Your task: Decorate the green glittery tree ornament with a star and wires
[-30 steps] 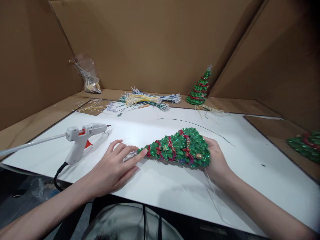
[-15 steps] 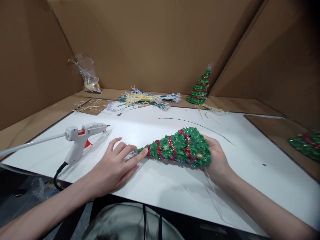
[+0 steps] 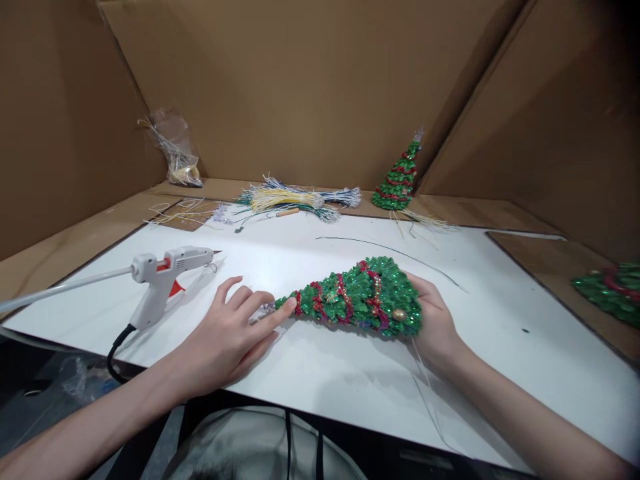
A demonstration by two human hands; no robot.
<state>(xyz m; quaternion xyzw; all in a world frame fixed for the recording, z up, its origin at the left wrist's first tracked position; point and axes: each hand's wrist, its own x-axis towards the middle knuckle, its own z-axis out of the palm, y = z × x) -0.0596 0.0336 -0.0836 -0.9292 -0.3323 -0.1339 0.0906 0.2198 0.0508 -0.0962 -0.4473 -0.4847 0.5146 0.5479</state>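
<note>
A sparkly green tree (image 3: 357,297) with red garlands and a gold bead lies on its side above the white board (image 3: 320,373), its narrow tip toward the left. My right hand (image 3: 435,320) grips its wide base, the fingers partly hidden behind it. At the tip, my left hand (image 3: 237,330) holds the tree between index finger and thumb, near a small pale ornament (image 3: 263,310); the other fingers are bent. Thin pale wires (image 3: 427,387) hang from the base beside my right wrist.
A white glue gun (image 3: 163,280) rests at left. Behind are a plastic bag (image 3: 177,150), wire bundles (image 3: 295,198) and a standing tree (image 3: 399,180). A green wire (image 3: 395,248) lies mid-board. Another tree (image 3: 613,290) shows at the right edge, cardboard walls (image 3: 280,87) around.
Both hands keep nearly the same pose and hold on the tree. The view has shifted very slightly.
</note>
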